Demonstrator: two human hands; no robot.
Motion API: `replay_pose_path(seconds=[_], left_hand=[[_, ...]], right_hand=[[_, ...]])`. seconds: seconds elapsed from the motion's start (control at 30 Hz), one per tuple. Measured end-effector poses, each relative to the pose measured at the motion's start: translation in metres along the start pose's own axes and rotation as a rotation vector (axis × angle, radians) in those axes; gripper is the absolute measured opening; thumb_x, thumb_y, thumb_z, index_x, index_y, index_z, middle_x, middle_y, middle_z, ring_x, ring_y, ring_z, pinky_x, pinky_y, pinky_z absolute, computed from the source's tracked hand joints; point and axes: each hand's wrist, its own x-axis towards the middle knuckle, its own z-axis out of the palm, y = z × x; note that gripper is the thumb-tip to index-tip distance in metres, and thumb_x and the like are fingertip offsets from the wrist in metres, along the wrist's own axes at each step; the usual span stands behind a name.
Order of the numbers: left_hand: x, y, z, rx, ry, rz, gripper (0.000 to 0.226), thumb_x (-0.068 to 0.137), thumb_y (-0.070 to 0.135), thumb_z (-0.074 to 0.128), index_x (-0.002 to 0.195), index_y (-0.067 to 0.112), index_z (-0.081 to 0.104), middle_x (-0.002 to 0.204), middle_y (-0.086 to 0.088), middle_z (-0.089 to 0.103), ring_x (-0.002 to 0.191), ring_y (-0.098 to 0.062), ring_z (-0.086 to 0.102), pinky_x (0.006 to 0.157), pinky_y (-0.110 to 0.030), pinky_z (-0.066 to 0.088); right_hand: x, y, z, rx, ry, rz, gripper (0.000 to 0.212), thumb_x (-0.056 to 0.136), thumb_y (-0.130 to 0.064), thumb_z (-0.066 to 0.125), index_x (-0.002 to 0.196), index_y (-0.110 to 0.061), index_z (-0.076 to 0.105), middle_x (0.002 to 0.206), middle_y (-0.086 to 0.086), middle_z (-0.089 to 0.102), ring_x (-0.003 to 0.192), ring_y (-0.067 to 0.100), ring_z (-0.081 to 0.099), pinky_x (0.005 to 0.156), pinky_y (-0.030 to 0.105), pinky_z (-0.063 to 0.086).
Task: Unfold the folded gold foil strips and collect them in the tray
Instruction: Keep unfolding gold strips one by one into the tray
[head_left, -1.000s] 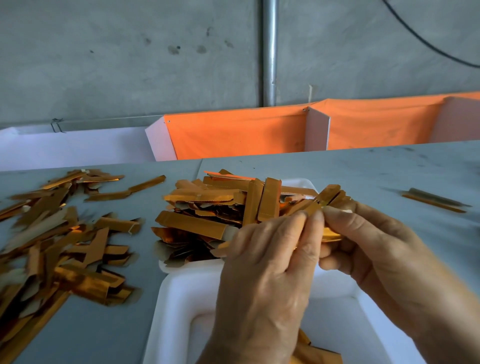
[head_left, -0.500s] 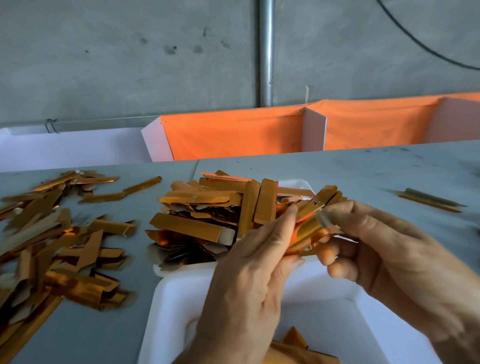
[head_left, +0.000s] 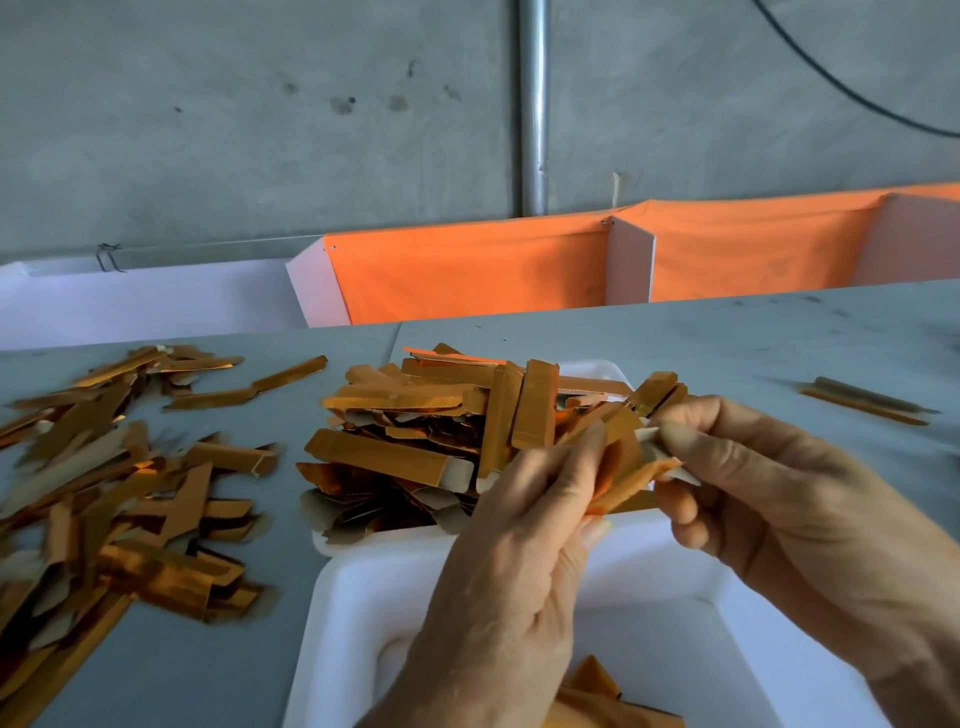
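Both hands hold one gold foil strip (head_left: 626, 475) above the near white tray (head_left: 353, 613). My left hand (head_left: 514, 571) pinches its left side and my right hand (head_left: 789, 514) pinches its right end, where the pale inner side shows. The strip is spread partly apart between them. A few gold strips (head_left: 597, 696) lie at the bottom of the near tray. Behind it a second white tray (head_left: 597, 370) is heaped with gold strips (head_left: 431, 421).
A wide scatter of gold strips (head_left: 109, 488) covers the grey table at the left. A lone strip (head_left: 867, 401) lies at the right. Orange cloth bins (head_left: 467, 275) and a metal pole (head_left: 534, 104) stand behind the table.
The strip between my hands has been pulled further apart, showing its pale inner side. My left hand has dropped slightly and my right hand has shifted a little to the right.
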Motion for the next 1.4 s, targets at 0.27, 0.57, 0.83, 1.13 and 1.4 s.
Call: replay_pose_path(seconds=[0.27,0.57,0.83,1.13,1.4], left_hand=[[-0.001,-0.001,-0.004,0.009,-0.07,0.016,0.051,0.092,0.031,0.042,0.142,0.039,0.031,0.13,0.027,0.043,0.122,0.004,0.041,0.093,-0.004,0.033],[0.001,-0.004,-0.009,-0.11,-0.054,-0.033,0.052,0.087,0.024,0.053,0.135,0.041,0.044,0.126,0.031,0.049,0.121,0.007,0.044,0.093,-0.003,0.033],[-0.002,-0.006,-0.012,-0.135,-0.014,-0.055,0.052,0.087,0.025,0.053,0.132,0.05,0.042,0.125,0.034,0.048,0.12,0.009,0.045,0.09,0.001,0.032],[-0.003,-0.008,-0.013,0.016,-0.029,-0.007,0.055,0.088,0.025,0.051,0.139,0.044,0.038,0.125,0.031,0.047,0.118,0.003,0.047,0.088,-0.002,0.034],[-0.002,-0.009,-0.012,0.125,-0.058,0.015,0.054,0.088,0.029,0.048,0.139,0.041,0.039,0.126,0.028,0.047,0.12,-0.002,0.045,0.094,-0.013,0.039]], right_hand=[[0.001,-0.004,-0.004,-0.022,-0.072,0.085,0.03,0.05,-0.025,0.089,0.07,-0.013,0.069,0.057,0.005,0.053,0.044,0.013,0.048,0.041,0.019,0.042],[0.001,0.002,-0.001,-0.095,-0.094,-0.087,0.022,0.063,-0.027,0.083,0.074,-0.017,0.067,0.066,0.002,0.058,0.05,0.011,0.048,0.047,0.017,0.042],[-0.002,-0.004,-0.007,-0.136,-0.206,-0.081,0.047,0.054,-0.045,0.088,0.082,-0.012,0.07,0.068,0.007,0.062,0.059,0.013,0.058,0.053,0.02,0.048],[-0.003,0.002,0.002,-0.099,-0.176,-0.034,0.029,0.066,-0.032,0.083,0.079,-0.014,0.065,0.068,0.006,0.057,0.051,0.015,0.052,0.048,0.019,0.044],[-0.002,0.001,0.001,-0.125,-0.095,-0.012,0.01,0.068,-0.014,0.069,0.076,-0.013,0.064,0.057,0.005,0.045,0.044,0.014,0.042,0.042,0.018,0.038]])
